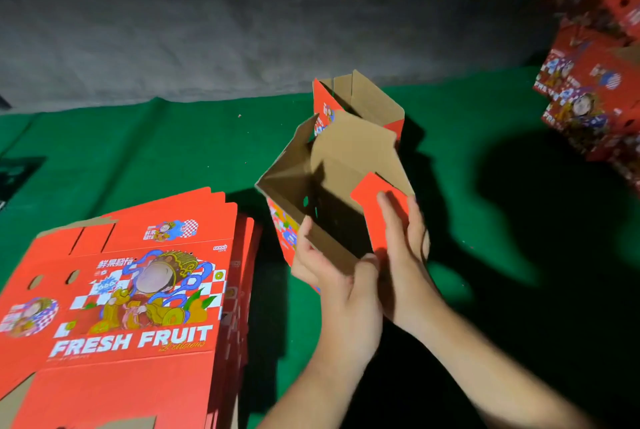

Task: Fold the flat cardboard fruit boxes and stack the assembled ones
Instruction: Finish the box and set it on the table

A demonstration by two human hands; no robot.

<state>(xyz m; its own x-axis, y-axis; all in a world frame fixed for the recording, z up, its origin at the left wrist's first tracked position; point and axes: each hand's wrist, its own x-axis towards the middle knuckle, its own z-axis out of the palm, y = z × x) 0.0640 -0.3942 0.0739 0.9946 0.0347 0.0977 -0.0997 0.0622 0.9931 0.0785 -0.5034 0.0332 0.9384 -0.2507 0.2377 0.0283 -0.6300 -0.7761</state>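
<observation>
Folding is under way on one box (332,186), which stands opened into a tube on the green cloth (485,123) near the middle of the view, its brown inside facing up and its flaps not yet closed. The left hand (332,276) grips the near wall of this box, fingers (304,231) curled over the top edge and thumb inside against the cardboard. The right hand (401,255) lies against a red flap (370,200) at the near right corner, its fingers straight and close together, pressing the flap inward over the opening; it pinches nothing that I can see.

Just beside the box on the left, toward the near left corner of the cloth, lies the pile of flat boxes (131,307), printed side up, with many sheets below the top one. At the far right edge stand the assembled boxes (588,89), stacked one on another, well apart from the hands.

By my judgement the step in hand is closing the flaps on this end, so the task is somewhere in its middle: some boxes are done and a thick pile waits. The next move calls for pushing the red flap fully down while the left hand keeps the wall square, then tucking the remaining brown flaps (353,151) so they lock. A skewed wall would likely let the flaps spring back.
</observation>
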